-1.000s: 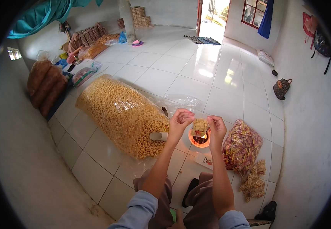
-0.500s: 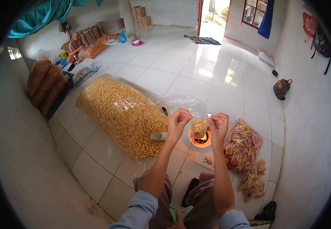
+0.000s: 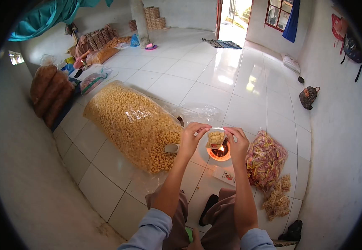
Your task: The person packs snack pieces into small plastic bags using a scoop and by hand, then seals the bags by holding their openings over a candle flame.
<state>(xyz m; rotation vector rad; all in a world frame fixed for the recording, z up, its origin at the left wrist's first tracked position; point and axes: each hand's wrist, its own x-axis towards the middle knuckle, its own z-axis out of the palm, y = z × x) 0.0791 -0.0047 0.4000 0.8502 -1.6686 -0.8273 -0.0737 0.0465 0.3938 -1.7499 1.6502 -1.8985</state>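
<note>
Between my two hands hangs a small clear packet (image 3: pixel 216 138) of pale yellow snack pieces. My left hand (image 3: pixel 194 135) pinches its upper left corner, and my right hand (image 3: pixel 237 141) pinches the upper right one. Behind and just below the packet, a small flame burns in an orange-rimmed bowl (image 3: pixel 220 158) with a dark inside. To the left lies a large clear sack (image 3: pixel 126 121) full of yellow snack pieces, with a white scoop (image 3: pixel 171 148) at its opening, near my left wrist.
Right of my hands sit a bag of pink and yellow sachets (image 3: pixel 266 158) and some filled packets (image 3: pixel 277 200). A printed white sheet (image 3: pixel 224 176) lies below the bowl. Another person (image 3: pixel 81 50) sits at the far left beside stacked packs. Brown sacks (image 3: pixel 49 93) lean on the left wall.
Both hands have come closer together, drawing the packet's top edge between them. The packet has shifted slightly left, and the flame now shows at its lower right.
</note>
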